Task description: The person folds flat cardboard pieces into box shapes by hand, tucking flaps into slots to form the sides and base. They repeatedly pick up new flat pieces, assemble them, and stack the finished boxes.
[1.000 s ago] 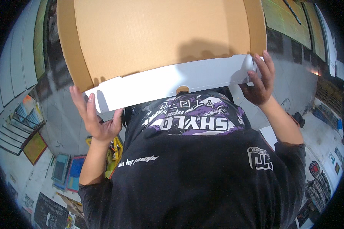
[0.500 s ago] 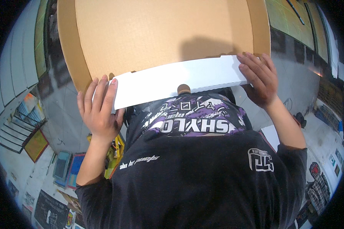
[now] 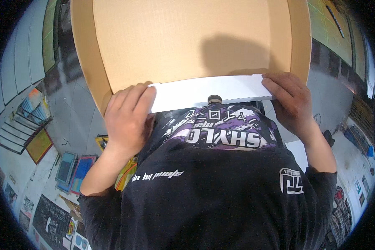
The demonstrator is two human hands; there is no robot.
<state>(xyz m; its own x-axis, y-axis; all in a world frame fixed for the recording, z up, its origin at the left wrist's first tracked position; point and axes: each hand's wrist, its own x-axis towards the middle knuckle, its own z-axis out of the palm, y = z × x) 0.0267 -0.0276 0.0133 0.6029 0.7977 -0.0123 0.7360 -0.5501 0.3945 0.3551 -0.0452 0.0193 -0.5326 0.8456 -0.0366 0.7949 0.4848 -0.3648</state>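
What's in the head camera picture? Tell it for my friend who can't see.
Two hands, left and right, press down the white front flap of a wide, flat cardboard box held against a person's black printed shirt. Coloured papers lie on the floor below.

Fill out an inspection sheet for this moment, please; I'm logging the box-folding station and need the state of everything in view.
Surface: no table seen; the cardboard box is held up in front of the person's chest.
Job's things: brown cardboard box, open, plain inner face showing; its white front flap lies folded along the near edge.
Clutter: coloured boards and frames on the grey floor at the left; small items on the floor at the right.
Grippers: left hand pressed over the flap's left end; right hand pressed on its right end.
Cables: nothing seen.
Surroundings: grey floor, green panels at the upper right, person's black printed shirt fills the lower frame.
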